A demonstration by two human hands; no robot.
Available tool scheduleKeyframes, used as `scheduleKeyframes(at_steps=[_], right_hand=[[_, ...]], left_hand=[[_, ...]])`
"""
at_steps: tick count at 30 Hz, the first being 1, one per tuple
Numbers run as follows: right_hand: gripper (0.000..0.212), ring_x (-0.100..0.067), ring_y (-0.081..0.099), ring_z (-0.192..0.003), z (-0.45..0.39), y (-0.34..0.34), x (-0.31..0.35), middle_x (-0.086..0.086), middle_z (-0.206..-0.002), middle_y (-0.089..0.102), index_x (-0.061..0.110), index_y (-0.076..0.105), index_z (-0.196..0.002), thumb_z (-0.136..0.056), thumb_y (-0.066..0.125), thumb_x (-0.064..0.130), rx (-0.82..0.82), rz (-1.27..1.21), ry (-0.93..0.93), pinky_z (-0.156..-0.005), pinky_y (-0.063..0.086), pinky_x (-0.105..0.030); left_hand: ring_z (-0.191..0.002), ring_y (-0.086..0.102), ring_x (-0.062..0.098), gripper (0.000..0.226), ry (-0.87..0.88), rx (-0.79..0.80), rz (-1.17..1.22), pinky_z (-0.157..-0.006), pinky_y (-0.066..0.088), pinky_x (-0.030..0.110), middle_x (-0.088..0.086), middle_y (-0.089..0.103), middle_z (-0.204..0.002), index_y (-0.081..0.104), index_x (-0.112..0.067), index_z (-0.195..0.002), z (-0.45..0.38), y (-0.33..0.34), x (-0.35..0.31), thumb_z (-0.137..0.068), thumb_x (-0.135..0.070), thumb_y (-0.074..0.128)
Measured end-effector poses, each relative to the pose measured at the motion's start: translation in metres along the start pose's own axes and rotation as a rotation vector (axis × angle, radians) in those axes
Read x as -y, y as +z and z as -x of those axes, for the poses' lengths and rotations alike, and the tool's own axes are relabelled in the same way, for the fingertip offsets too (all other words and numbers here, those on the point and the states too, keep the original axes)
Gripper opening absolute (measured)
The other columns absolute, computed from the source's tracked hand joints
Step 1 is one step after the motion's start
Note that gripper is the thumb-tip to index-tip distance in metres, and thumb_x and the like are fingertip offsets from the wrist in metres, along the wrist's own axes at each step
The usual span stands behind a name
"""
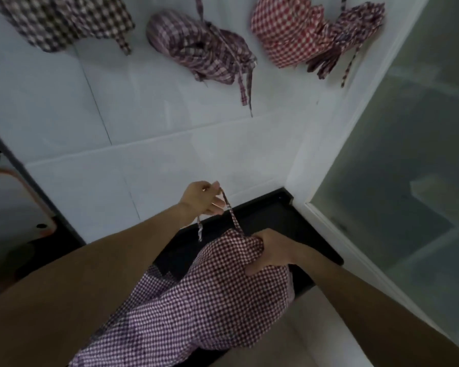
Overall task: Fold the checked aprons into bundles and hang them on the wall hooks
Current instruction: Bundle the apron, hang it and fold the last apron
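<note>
A dark red and white small-checked cotton apron [196, 308] hangs in front of the person, bunched at its top and trailing down toward the lower left, so its long axis runs from upper right to lower left. The right hand [270, 250] grips the gathered top of the cloth, fingers curled into the folds and thumb pressed on the fabric below. From that bunch a thin checked apron tie [231, 210] runs up and left to the left hand [204, 198], which pinches it between thumb and fingers; the tie's loose end hangs just below that hand.

On the white tiled wall [143, 128] above hang three more bundles: a brown and white checked bundle [64, 19] at the upper left, a purple plaid bundle [196, 46] in the middle with ties dangling, and a red and white checked bundle [297, 30] at the right, touching a darker plaid piece [355, 30].

Below the hands lies a black ledge [276, 215], beside a frosted glass panel [408, 154]. No writing is legible.
</note>
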State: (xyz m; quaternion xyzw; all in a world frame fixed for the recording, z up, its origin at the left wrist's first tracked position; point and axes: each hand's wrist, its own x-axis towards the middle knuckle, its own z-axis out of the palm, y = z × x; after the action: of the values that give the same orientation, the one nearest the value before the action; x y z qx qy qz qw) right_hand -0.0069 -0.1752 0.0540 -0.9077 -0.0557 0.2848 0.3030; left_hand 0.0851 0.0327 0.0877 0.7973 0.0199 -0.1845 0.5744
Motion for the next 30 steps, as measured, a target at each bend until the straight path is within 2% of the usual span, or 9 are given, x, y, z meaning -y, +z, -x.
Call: scheduleKeyframes(at_steps=[3,4,7,10,14,17,21,25,30], right_hand=[[0.053,-0.01,0.058,-0.086,-0.002,-0.003,-0.013,0.007,-0.095,0.063,0.021,0.063,-0.113,-0.069,0.087,0.037,-0.101,0.059,0.031,-0.07,0.046,-0.018],[0.051,-0.01,0.057,-0.086,-0.003,-0.003,-0.017,0.007,-0.095,0.061,0.02,0.062,-0.113,-0.071,0.087,0.034,-0.13,0.07,0.03,-0.069,0.044,-0.016],[0.044,-0.013,0.057,-0.087,-0.01,-0.008,-0.031,0.006,-0.094,0.061,0.02,0.061,-0.108,-0.073,0.086,0.03,-0.186,0.047,0.014,-0.07,0.045,-0.018],[0.035,-0.018,0.062,-0.094,-0.019,-0.014,-0.04,0.001,-0.1,0.064,0.031,0.054,-0.089,-0.072,0.084,0.035,-0.168,0.045,0.061,-0.087,0.052,-0.037],[0.057,-0.02,0.062,-0.094,-0.021,-0.022,-0.056,0.001,-0.1,0.063,0.029,0.054,-0.096,-0.056,0.086,0.053,-0.117,0.053,0.082,-0.086,0.052,-0.037],[0.077,-0.02,0.062,-0.107,-0.022,-0.026,-0.067,0.0,-0.115,0.064,0.024,0.056,-0.116,-0.053,0.083,0.059,-0.069,0.074,0.06,-0.097,0.05,-0.041],[0.104,-0.015,0.063,-0.111,-0.029,-0.03,-0.072,0.006,-0.123,0.066,0.028,0.061,-0.125,-0.037,0.076,0.081,0.05,0.08,0.048,-0.103,0.049,-0.045],[0.084,-0.012,0.07,-0.091,-0.036,-0.03,-0.08,0.007,-0.103,0.074,0.029,0.073,-0.103,-0.052,0.061,0.095,0.063,0.039,0.031,-0.092,0.055,-0.043],[0.027,-0.01,0.065,-0.097,-0.033,-0.034,-0.079,0.007,-0.105,0.069,0.026,0.064,-0.095,-0.08,0.078,0.042,-0.032,-0.023,-0.09,-0.096,0.05,-0.036]], left_hand=[[-0.118,0.051,0.024,0.073,0.085,-0.097,-0.386,-0.103,0.043,0.038,0.011,0.049,-0.129,0.032,-0.011,-0.147,-0.006,0.021,0.035,-0.092,-0.05,0.061],[-0.124,0.048,0.026,0.068,0.158,-0.108,-0.456,-0.107,0.041,0.042,0.01,0.047,-0.133,0.038,-0.014,-0.143,-0.007,0.028,0.043,-0.092,-0.05,0.062],[-0.105,0.062,0.024,0.038,0.057,0.27,-0.409,-0.088,0.049,0.032,0.006,0.066,-0.108,0.066,-0.018,-0.102,-0.005,0.054,0.043,-0.098,-0.051,0.049],[-0.099,0.067,0.02,0.061,-0.112,0.578,-0.549,-0.089,0.053,0.03,0.005,0.07,-0.11,0.07,-0.019,-0.114,-0.009,0.076,0.045,-0.091,-0.07,0.047],[-0.077,0.069,0.012,0.032,0.004,0.555,-0.574,-0.067,0.054,0.019,-0.001,0.072,-0.086,0.072,-0.02,-0.093,-0.016,0.081,0.049,-0.087,-0.051,0.069],[-0.076,0.067,0.015,0.021,0.096,0.558,-0.55,-0.076,0.054,0.03,0.0,0.07,-0.079,0.071,-0.013,-0.085,-0.019,0.077,0.05,-0.082,-0.033,0.077],[-0.066,0.061,0.004,0.016,0.103,0.595,-0.685,-0.071,0.049,0.025,-0.01,0.065,-0.069,0.066,-0.024,-0.071,-0.028,0.074,0.054,-0.08,-0.031,0.077],[-0.06,0.06,-0.006,0.015,0.078,0.583,-0.646,-0.063,0.043,0.01,-0.011,0.067,-0.069,0.072,-0.019,-0.082,-0.027,0.072,0.059,-0.086,-0.033,0.074],[-0.081,0.068,0.003,0.026,-0.03,0.57,-0.583,-0.079,0.05,0.018,-0.007,0.074,-0.093,0.075,-0.021,-0.105,-0.023,0.071,0.066,-0.09,-0.04,0.068]])
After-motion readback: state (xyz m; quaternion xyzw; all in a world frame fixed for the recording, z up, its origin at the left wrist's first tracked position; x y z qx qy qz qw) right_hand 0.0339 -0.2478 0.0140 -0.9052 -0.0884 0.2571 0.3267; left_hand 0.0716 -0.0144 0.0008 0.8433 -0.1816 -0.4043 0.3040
